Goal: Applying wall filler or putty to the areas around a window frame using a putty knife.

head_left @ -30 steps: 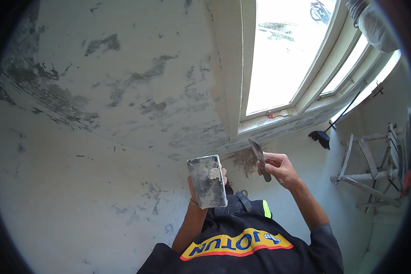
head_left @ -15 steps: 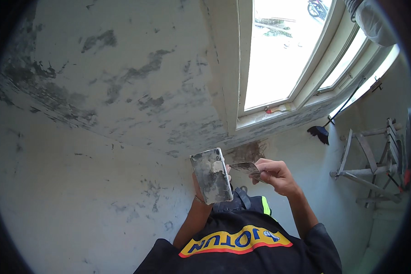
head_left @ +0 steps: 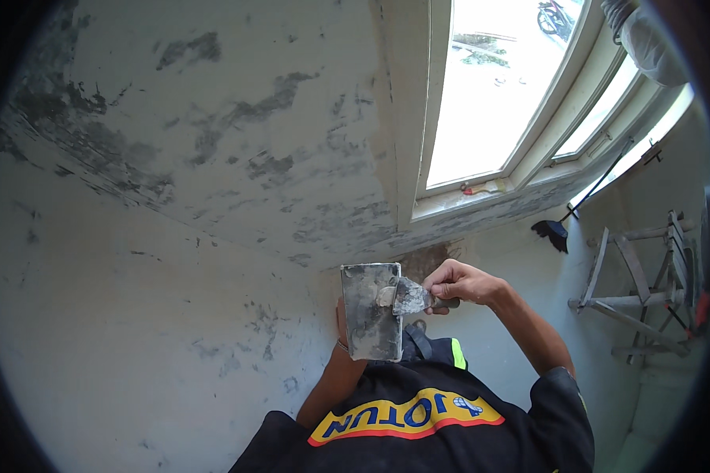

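The left hand (head_left: pixel 341 317) grips a rectangular grey plate (head_left: pixel 364 335) from behind, along its left edge, with most of the fingers hidden by the plate itself (a thin bracelet (head_left: pixel 341 345) circles that wrist). The right hand (head_left: pixel 459 284) is closed around the dark handle of a putty knife (head_left: pixel 412 297), whose smeared blade overlaps the plate's right edge, though whether the two touch I cannot tell. A small pale lump of filler (head_left: pixel 386 296) sits on the plate just beside that edge, nearer the top right corner than the bottom one. Pale residue lines the plate's rim. Beyond the hands, a wall (head_left: pixel 315 150) with grey patches runs up to a window (head_left: pixel 489 94), and a brush (head_left: pixel 481 188) lies on the sill by its lower edge. Farther right are a black broom (head_left: pixel 552 234) and a wooden frame (head_left: pixel 635 300) of crossed bars
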